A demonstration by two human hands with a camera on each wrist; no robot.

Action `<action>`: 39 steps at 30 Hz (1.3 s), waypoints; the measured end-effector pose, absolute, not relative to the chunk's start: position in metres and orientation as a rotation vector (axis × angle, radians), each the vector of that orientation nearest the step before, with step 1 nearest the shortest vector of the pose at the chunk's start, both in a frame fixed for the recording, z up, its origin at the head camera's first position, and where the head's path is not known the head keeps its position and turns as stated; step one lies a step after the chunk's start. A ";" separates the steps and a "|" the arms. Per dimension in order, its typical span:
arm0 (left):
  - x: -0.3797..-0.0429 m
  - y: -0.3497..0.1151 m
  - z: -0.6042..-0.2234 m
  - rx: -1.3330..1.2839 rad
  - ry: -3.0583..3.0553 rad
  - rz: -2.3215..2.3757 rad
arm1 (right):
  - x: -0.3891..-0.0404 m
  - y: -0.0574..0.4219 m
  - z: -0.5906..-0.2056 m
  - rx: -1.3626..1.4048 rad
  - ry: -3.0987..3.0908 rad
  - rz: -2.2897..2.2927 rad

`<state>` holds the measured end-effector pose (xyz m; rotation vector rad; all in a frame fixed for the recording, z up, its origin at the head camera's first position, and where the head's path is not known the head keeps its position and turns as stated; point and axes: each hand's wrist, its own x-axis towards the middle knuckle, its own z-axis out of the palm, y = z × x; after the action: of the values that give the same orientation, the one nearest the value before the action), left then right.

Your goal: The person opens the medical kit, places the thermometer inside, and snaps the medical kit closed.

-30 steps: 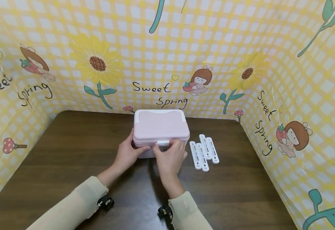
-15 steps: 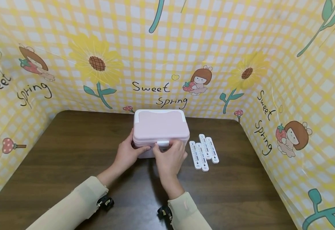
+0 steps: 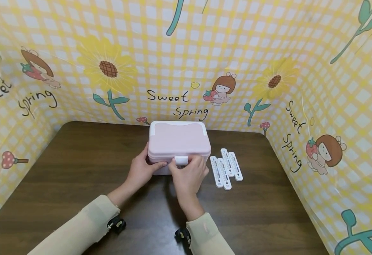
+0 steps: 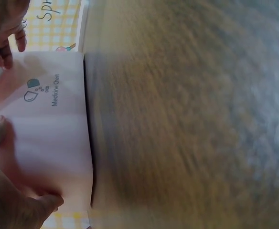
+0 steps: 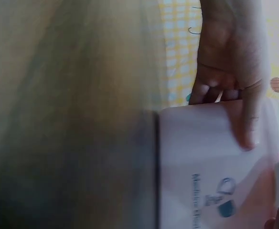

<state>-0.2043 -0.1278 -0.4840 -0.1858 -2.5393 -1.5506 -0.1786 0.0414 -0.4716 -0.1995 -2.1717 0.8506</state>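
On a woodgrain table, left fingers grip a rounded pink box, right fingers its latch.

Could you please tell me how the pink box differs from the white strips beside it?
The pink box is big and bulky; the white strips are small, slim and flat. The box is mostly pink, while the strips are white with dark markings. The left hand and right hand are both on the box; neither touches the strips. Box and strips alike rest on the table.
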 end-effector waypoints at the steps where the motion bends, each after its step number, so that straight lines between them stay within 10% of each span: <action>1: -0.205 -0.128 -0.484 -0.187 -2.541 -1.542 | -0.178 0.042 -0.470 -0.191 -2.170 0.849; 39: -0.204 -0.128 -0.478 -0.204 -2.593 -1.497 | -0.152 0.043 -0.482 -0.364 -2.349 1.197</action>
<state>-0.2036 -0.1279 -0.4784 -0.2037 -2.5930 -1.4972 -0.1523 0.0430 -0.4822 -0.3645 -2.3494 1.1969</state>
